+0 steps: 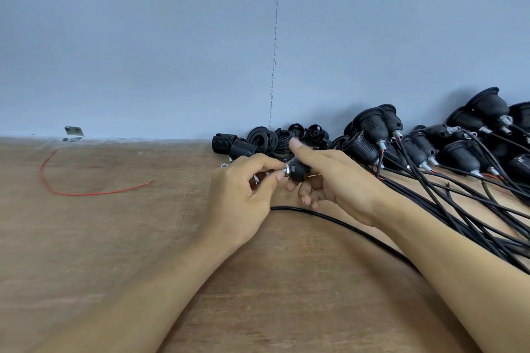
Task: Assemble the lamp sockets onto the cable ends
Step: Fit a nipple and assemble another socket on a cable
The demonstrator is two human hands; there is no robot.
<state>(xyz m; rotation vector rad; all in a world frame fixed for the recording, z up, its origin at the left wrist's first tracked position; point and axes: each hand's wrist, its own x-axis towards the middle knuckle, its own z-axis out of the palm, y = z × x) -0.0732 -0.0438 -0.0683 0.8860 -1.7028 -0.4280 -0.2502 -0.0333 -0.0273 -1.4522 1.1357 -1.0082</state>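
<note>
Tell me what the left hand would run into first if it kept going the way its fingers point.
The left hand, pinching the silver fitting, points right: it would meet the black socket part held by the right hand almost at once. One view only, so depth is a guess.

Left hand and right hand: both mine, both bare from fingertips to wrist. Left forearm and right forearm: bare along the whole length in view, down to the lower edge of the frame. Any clothing higher up lies outside the view. Left thumbnail: trimmed short, plain surface. Wrists: slim, bare skin.
</note>
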